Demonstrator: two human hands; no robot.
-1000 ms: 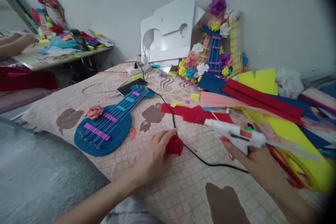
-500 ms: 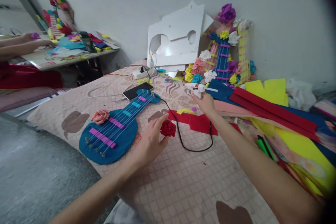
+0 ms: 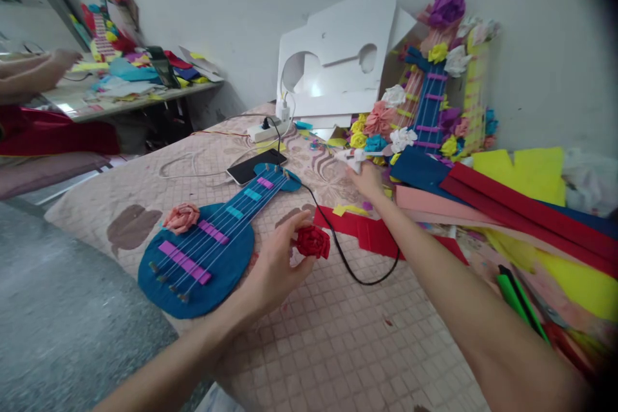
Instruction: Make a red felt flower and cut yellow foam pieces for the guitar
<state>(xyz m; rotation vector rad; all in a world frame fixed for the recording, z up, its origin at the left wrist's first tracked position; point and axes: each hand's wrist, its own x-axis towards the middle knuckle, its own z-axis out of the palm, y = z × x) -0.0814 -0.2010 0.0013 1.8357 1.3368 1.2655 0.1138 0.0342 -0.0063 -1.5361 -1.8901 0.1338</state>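
Checked bedspread [image 3: 338,335], rolled red rose [image 3: 313,241], glue gun [image 3: 352,156]

I have one view to report, from the camera worn on the person's head. It looks forward and down across the patterned cover [image 3: 338,335], toward the wall [image 3: 217,6] at the back. Both forearms enter from the bottom edge. The left hand [image 3: 275,270], pinching a red paper rose [image 3: 313,241], sits near frame centre and close to the lens. The right hand [image 3: 369,180], holding the glue gun [image 3: 355,158], lies farther out. The blue felt guitar [image 3: 203,251] falls left of centre. A shelf [image 3: 120,100] and another person's hand [image 3: 33,71] occupy the far left edge. The right edge darkens. Heights read squeezed.
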